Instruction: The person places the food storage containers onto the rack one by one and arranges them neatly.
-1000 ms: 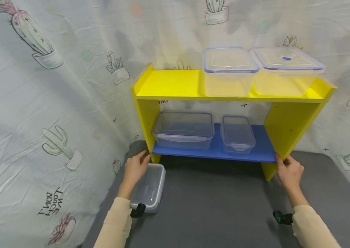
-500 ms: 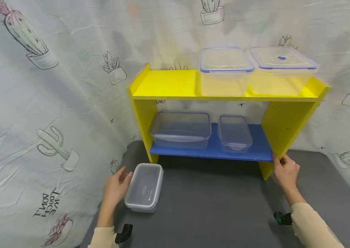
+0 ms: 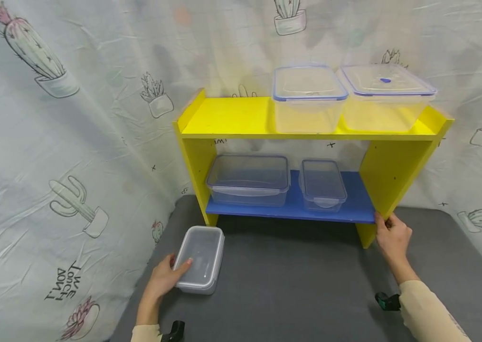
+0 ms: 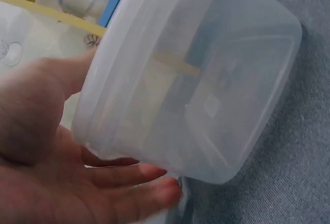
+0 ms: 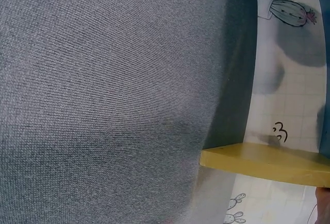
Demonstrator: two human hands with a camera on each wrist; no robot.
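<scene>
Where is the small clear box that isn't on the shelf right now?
In the head view the small clear box lies on the grey mat, lower left, in front of the shelf's left leg, with the left hand gripping its near end.

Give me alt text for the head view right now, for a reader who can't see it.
A person's left hand grips a small lidded clear container on a grey mat, while the right hand holds the right leg of a yellow shelf unit. Two clear lidded boxes stand on its top shelf and two on its blue lower shelf, before a cactus-print cloth.
</scene>
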